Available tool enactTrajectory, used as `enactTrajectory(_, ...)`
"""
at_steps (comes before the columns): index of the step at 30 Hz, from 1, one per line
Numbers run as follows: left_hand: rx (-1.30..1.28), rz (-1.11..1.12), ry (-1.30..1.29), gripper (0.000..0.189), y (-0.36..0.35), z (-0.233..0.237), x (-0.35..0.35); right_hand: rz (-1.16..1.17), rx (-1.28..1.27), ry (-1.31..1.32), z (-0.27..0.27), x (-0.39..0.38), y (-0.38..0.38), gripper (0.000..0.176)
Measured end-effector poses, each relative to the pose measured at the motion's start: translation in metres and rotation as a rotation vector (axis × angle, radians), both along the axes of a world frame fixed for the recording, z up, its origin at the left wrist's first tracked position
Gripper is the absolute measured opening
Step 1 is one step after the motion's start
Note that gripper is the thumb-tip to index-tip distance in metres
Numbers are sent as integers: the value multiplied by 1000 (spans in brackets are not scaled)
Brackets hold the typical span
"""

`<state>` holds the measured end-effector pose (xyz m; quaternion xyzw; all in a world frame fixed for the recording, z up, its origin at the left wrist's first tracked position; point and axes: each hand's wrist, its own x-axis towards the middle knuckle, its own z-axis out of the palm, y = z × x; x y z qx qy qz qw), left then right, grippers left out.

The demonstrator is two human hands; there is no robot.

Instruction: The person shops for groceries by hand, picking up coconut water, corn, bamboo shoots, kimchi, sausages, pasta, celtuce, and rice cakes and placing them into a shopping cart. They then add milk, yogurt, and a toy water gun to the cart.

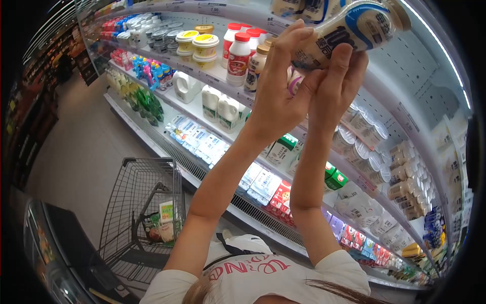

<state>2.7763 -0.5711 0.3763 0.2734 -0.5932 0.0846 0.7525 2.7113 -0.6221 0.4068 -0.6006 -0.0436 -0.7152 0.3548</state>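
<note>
- The left hand (276, 96) is raised high before the cooler shelves (202, 76). Its grip is closed on the lower end of a bottle (354, 28), with the fingers (291, 35) wrapped over it.
- The right hand (336, 86) is just beside the left one. Its grip is also closed on the bottle, and the fingertips (346, 53) press it from below.
- The bottle is white with a blue label. It is tilted, almost lying, in the air near the top shelf, with its tan cap (401, 12) pointing to the right.
- Behind the hands, on a shelf, stand red-capped bottles (238, 58) and cups (205, 48) with yellow lids.
- One shelf lower stand white jugs (220, 104).
- A cart (144, 202) stands on the floor (86, 152) at the lower left, well apart from the hands, with some goods (164, 223) inside.
</note>
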Motion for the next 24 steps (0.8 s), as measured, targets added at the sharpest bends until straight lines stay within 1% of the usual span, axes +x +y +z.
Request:
enactTrajectory(2,92,99,116,54,52,-49,10,184,124,32,-57,14,52,39)
enactTrajectory(4,308,25,356,56,107,-112,20,253,217,250,-121,26,86,49)
enactTrajectory(6,443,112,604,56,158,-173,21,550,405,581,-175,37,105,46)
enactTrajectory(8,593,300,811,57,203,-214,19,1112,884,724,-228,60,117,51)
enactTrajectory(10,661,528,806,58,232,-235,17,1302,1034,817,-261,87,143,65)
enactTrajectory(11,693,647,807,59,248,-243,15,1379,1059,881,-273,95,154,65)
enactTrajectory(12,681,641,880,59,259,-249,14,1393,1081,919,-272,101,166,66)
enactTrajectory(14,639,624,1045,59,273,-262,17,1414,1081,1014,-290,119,181,66)
enactTrajectory(15,666,719,971,57,283,-272,21,1288,995,1158,-294,126,187,65)
enactTrajectory(16,730,753,997,57,295,-283,21,1189,830,1201,-309,135,191,55)
enactTrajectory(18,853,786,1020,55,314,-309,29,1093,768,1273,-331,156,201,49)
enactTrajectory(19,824,731,1071,59,323,-330,33,1083,762,1350,-350,168,210,49)
enactTrajectory(21,536,522,1442,62,342,-381,42,1039,751,1502,-399,184,224,49)
enactTrajectory(22,379,406,1610,63,352,-402,49,1019,730,1486,-416,193,235,51)
enactTrajectory(23,307,414,1686,64,364,-417,56,1000,709,1471,-432,199,249,52)
enactTrajectory(24,269,369,1737,63,377,-440,63,981,690,1454,-447,203,262,54)
